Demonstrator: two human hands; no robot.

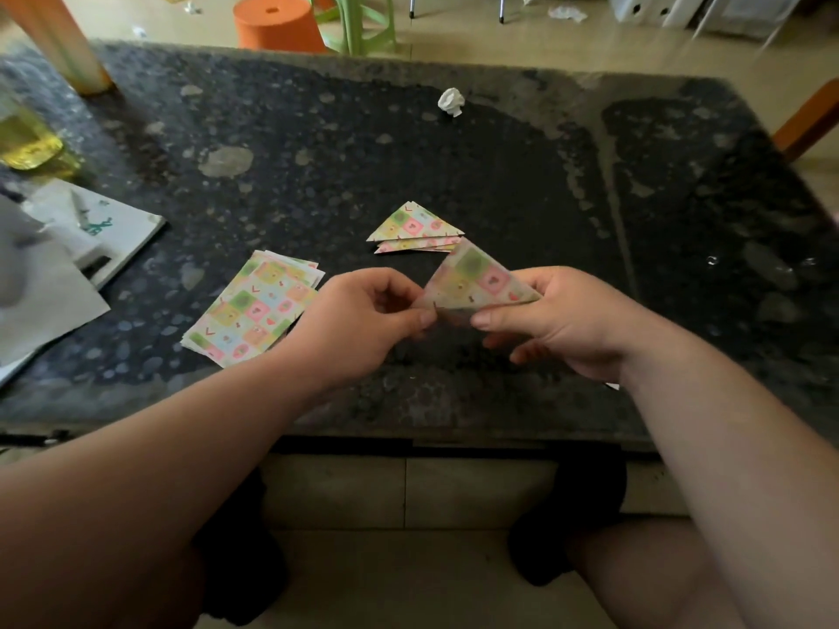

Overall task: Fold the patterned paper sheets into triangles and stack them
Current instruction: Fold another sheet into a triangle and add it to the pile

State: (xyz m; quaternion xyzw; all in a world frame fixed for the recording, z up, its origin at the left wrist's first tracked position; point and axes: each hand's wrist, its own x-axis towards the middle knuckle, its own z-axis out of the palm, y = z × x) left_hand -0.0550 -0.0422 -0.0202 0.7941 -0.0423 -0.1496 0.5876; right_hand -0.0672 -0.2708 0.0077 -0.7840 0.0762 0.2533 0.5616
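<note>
A dark speckled stone worktop (499, 174), stained with pale blotches, fills the middle of the frame. Beyond it, along the top, lies a beige floor (567, 47) with an orange stool (277, 22), a green stool (363, 27) and white bins (658, 9) at upper right. Light is dim and soft.

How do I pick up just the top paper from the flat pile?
Pinch the far right corner of the pile of flat sheets, coming from the right with the left hand once it lets go of the folded triangle. The sheets are fanned there, so stepped edges probably let you catch one alone. The middle lies flat on the table.
</note>
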